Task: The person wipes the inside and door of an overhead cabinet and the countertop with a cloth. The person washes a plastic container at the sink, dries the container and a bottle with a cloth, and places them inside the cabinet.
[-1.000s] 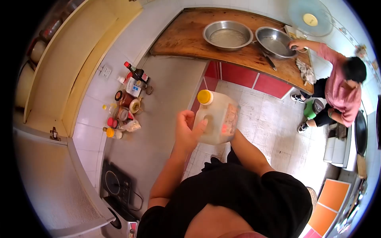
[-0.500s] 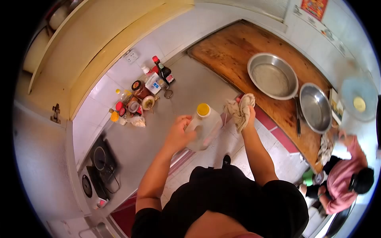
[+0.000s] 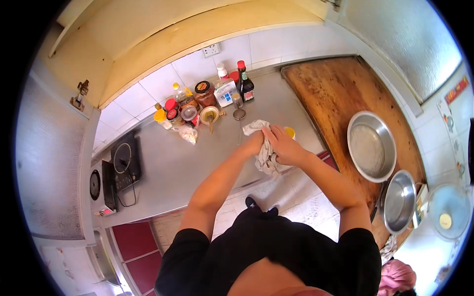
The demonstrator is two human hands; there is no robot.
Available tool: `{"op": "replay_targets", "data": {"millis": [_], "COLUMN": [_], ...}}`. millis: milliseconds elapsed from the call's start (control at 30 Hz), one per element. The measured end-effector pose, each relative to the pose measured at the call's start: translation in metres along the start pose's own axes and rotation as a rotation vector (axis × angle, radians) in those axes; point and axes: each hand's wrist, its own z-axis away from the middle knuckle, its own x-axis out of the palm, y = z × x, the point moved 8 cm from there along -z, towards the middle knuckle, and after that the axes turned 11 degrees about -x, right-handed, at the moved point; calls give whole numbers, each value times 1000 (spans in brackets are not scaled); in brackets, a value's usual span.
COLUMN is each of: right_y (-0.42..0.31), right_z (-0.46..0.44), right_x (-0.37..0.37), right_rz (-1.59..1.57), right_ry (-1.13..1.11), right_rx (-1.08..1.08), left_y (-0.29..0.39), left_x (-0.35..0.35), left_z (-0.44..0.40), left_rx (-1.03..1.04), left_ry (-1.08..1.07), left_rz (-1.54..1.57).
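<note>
A crumpled, pale, stained cloth (image 3: pixel 267 160) is bunched between my two hands above the counter's front edge. My left hand (image 3: pixel 254 143) is closed against its left side, with the fingertips hidden in the folds. My right hand (image 3: pixel 285 146) grips the cloth from the right, fingers laid over it. Behind the right hand shows the yellow cap (image 3: pixel 290 132) of a translucent plastic jug. Hands and cloth hide most of the jug, so I cannot tell which hand supports it.
Sauce bottles (image 3: pixel 245 83), jars and a small strainer (image 3: pixel 239 114) line the wall. An induction cooker (image 3: pixel 126 158) sits at the left. On the right, a wooden board (image 3: pixel 321 86) carries two metal basins (image 3: pixel 371 146). A person in pink (image 3: pixel 396 276) is at the lower right.
The cloth, held out to the right in my right hand before, is now between both hands against the jug. The view has turned right, and the other person is mostly out of sight.
</note>
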Motion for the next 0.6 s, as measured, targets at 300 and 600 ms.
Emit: {"op": "replay_targets", "data": {"millis": [300,600], "right_y": [86,39], "right_z": [23,-34], "right_x": [6,40], "right_rz": [-989,-152], "right_ry": [118,-426], "right_rx": [460,-73], "left_y": [-10,-66], "left_x": [-5,15], "left_z": [-7,23], "left_rx": [144,-90], "left_ry": [-46,85], "left_rz": [72,551]}}
